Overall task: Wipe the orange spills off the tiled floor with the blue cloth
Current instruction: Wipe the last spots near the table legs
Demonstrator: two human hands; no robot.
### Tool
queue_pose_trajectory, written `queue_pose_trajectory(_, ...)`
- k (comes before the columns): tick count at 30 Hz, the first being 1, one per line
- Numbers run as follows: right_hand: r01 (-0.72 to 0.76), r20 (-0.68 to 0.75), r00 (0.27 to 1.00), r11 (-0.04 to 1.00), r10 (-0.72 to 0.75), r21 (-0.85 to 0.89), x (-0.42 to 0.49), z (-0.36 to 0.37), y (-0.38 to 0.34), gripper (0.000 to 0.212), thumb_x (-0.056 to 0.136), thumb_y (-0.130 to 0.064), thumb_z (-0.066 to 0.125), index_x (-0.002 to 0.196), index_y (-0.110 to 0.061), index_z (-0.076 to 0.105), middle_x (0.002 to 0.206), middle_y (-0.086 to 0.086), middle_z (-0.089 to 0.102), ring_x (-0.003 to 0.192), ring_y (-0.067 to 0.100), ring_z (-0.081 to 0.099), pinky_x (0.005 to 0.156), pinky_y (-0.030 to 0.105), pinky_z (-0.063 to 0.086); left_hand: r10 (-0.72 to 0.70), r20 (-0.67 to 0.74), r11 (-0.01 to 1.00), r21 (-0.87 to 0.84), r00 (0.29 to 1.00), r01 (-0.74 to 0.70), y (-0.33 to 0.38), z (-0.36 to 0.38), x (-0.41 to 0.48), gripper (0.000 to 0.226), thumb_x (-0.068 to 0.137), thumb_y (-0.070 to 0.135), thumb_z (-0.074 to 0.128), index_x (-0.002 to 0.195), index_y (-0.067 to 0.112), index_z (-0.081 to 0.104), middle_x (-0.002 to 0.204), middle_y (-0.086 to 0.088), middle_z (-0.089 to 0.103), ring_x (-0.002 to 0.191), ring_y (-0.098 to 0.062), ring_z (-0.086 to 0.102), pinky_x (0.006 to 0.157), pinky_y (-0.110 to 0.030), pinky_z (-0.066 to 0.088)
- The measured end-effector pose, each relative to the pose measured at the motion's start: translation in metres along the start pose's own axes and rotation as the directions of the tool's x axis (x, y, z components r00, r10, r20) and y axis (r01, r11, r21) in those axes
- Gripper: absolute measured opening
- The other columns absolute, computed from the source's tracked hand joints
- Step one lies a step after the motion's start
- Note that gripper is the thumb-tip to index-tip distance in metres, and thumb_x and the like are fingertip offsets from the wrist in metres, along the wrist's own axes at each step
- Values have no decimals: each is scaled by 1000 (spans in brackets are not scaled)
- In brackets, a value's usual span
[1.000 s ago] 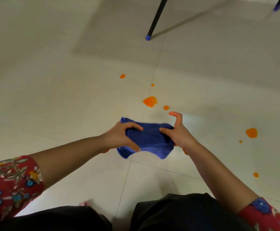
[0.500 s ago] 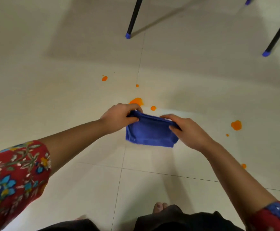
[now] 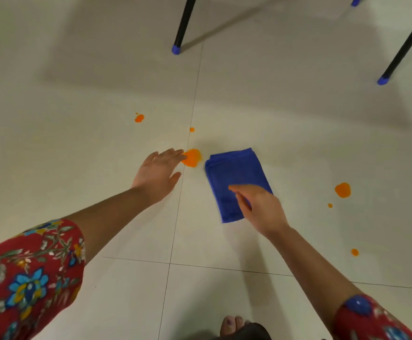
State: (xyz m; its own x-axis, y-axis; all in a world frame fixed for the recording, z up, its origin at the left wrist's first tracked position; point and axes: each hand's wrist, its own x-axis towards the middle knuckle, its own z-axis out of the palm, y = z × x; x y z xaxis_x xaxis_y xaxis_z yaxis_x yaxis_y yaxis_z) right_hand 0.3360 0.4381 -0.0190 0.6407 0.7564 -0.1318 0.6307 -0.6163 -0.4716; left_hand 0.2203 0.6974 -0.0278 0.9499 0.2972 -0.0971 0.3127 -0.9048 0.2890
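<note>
Freed from the blue cloth [image 3: 237,175], the left hand [image 3: 157,176] hangs spread and empty, fingertips at the largest spill [image 3: 192,158]. Just right, the cloth lies on the tiled floor [image 3: 77,148] under the straight-fingered right hand [image 3: 261,208]. Wiping looks about to start: push left. More spills [image 3: 342,190] wait right; chair legs [image 3: 181,25] stand far off.

Blue cloth [image 3: 237,177] folded, flat on tiled floor [image 3: 102,148]. R hand [image 3: 261,207] over its near edge, fingers loose. L hand [image 3: 158,173] spread just left of cloth, fingertips at big orange spill [image 3: 192,157] by cloth's far-left corner. Smaller spill [image 3: 342,190] well right of cloth, chair leg [image 3: 181,25] beyond it
</note>
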Motion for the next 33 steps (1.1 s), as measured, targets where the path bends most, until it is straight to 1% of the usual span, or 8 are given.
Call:
queue_pose_trajectory(3, -71, -104, 993, 993, 61, -95, 36, 28, 14, 37, 97, -34, 44, 130, -26, 58, 133, 0, 59, 119, 25, 57, 96, 45, 49, -56, 11, 998, 35, 998, 56, -33, 18, -15, 49, 98, 30, 46, 145, 24, 37, 155, 3, 32, 143, -18, 28, 117, -38, 19)
queue_pose_trajectory(5, -111, 2, 993, 948, 117, -297, 45, 46, 17, 54, 94, -53, 36, 145, -35, 37, 156, 1, 30, 143, 35, 27, 113, 61, 18, -78, -32, 997, 25, 996, 79, -47, 26, -20, 48, 97, 30, 47, 144, 22, 38, 155, 2, 33, 143, -19, 29, 116, -40, 22)
queue_pose_trajectory(7, -138, 49, 984, 906, 171, -401, 46, 63, 19, 63, 94, -63, 20, 152, -40, 12, 163, -4, 4, 149, 35, 2, 112, 64, 2, -136, -85, 991, -2, 987, 136, -59, 30, -21, 49, 97, 28, 48, 144, 21, 38, 155, 1, 32, 144, -20, 27, 116, -41, 23)
queue_pose_trajectory(15, -331, -90, 943, 889, 319, -318, 123, 83, 9, 59, 93, -55, 1, 149, -41, -8, 163, -8, -4, 149, 32, -6, 115, 64, 4, -520, -204, 854, -124, 829, 505, -124, 42, -12, 56, 97, 38, 26, 151, 21, 25, 160, 2, 20, 147, -19, 15, 119, -44, 10)
queue_pose_trajectory(22, 22, 62, 998, 904, 4, -427, 95, 105, -40, 56, 96, -56, 26, 150, -44, 20, 161, -6, 16, 147, 41, 13, 109, 69, 15, -525, -183, 851, -120, 832, 511, -127, 47, -10, 57, 95, 35, 22, 151, 24, 23, 160, 6, 17, 148, -17, 12, 119, -44, 7)
queue_pose_trajectory(25, -130, -20, 991, 908, 133, -398, 106, 80, -15, 57, 92, -59, 30, 146, -40, 34, 157, 1, 28, 143, 44, 19, 105, 68, 23, -533, -186, 846, -118, 825, 520, -128, 46, -8, 56, 95, 35, 24, 150, 23, 26, 160, 5, 20, 148, -17, 13, 118, -44, 8)
queue_pose_trajectory(28, -298, -84, 954, 894, 287, -334, 168, 82, -28, 58, 92, -58, 22, 148, -42, 23, 161, 3, 15, 144, 47, 6, 106, 74, 14, -531, -187, 847, -130, 827, 515, -129, 46, -7, 55, 95, 32, 25, 150, 23, 27, 159, 5, 20, 148, -18, 13, 119, -44, 8)
queue_pose_trajectory(33, 247, 170, 966, 879, -193, -409, 129, 121, -77, 55, 98, -46, 29, 152, -41, 15, 163, -1, 10, 147, 41, 0, 112, 68, 10, -535, -198, 845, -147, 821, 515, -128, 45, -8, 54, 96, 30, 22, 150, 24, 28, 159, 5, 21, 147, -17, 15, 119, -45, 11)
